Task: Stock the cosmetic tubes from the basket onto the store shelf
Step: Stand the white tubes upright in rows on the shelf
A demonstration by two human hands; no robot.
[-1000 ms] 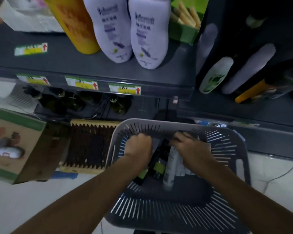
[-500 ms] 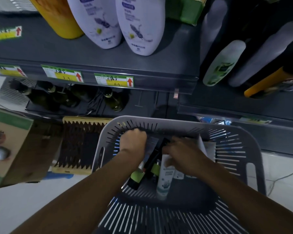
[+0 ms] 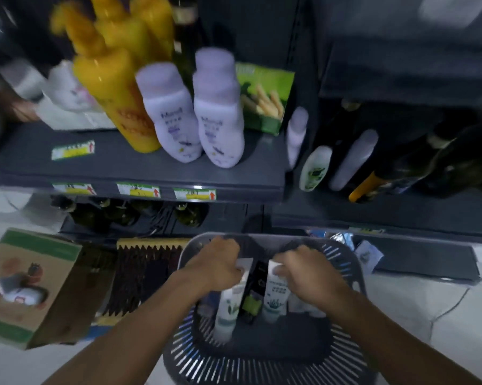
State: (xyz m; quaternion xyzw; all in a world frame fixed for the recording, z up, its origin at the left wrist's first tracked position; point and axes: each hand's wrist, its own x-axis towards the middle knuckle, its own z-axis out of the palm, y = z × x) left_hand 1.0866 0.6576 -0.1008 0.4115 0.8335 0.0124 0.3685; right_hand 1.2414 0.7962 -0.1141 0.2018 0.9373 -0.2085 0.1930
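Head view: motion blur smears the lilac bottles (image 3: 195, 120) on the shelf (image 3: 139, 168), and both hands cover the tubes' upper ends. Near the far edge of the grey basket (image 3: 355, 276), three tubes lie side by side. A leaf-printed white tube (image 3: 228, 307) sits in the curled grip of the left hand (image 3: 217, 262). A green-capped black tube (image 3: 255, 287) lies in the middle. The right hand (image 3: 303, 270) pinches a second white tube (image 3: 276, 297). Pale shapes under the right wrist are unclear.

Two lilac bottles (image 3: 173, 118) stand between yellow bottles (image 3: 114, 93) and a green carton (image 3: 264, 98); a cardboard box (image 3: 31, 287) lies lower left.
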